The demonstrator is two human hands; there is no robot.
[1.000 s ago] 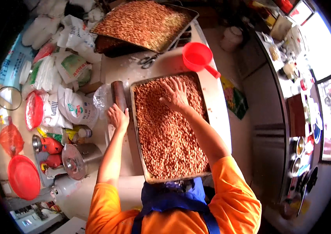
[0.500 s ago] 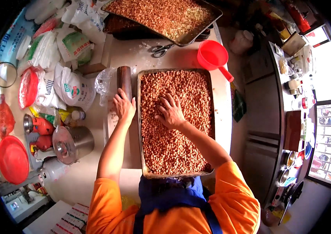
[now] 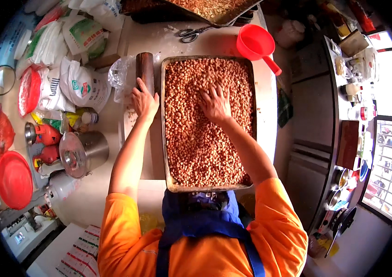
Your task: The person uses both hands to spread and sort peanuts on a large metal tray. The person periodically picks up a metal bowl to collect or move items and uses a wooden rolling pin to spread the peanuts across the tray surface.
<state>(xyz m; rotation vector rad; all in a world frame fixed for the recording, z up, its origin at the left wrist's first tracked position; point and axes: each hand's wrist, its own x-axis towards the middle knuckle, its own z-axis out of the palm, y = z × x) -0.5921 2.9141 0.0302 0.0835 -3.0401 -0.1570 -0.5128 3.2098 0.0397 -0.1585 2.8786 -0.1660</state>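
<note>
A shallow metal baking tray (image 3: 164, 138) full of reddish-brown peanuts (image 3: 191, 152) lies on the table in front of me. My right hand (image 3: 216, 105) rests on the peanuts in the tray's far half, palm down with fingers spread. Beside the tray's left rim, my left hand (image 3: 145, 104) lies with its fingers stretched out. Its fingertips are at the near end of a dark wooden cylinder (image 3: 145, 69), shaped like a rolling pin; whether they touch it I cannot tell. Neither hand grips anything.
Beyond the tray are scissors (image 3: 192, 35), a red scoop (image 3: 257, 42) and another tray (image 3: 219, 19) of chopped reddish bits. Clear plastic (image 3: 121, 78) lies left of the cylinder. Sacks (image 3: 83, 87) and a metal pot (image 3: 90, 154) stand at the left, a cluttered counter (image 3: 325, 138) at the right.
My right hand has slid rightward across the peanuts. My left hand stays by the cylinder. The whole view has shifted, so the table things sit higher in the picture.
</note>
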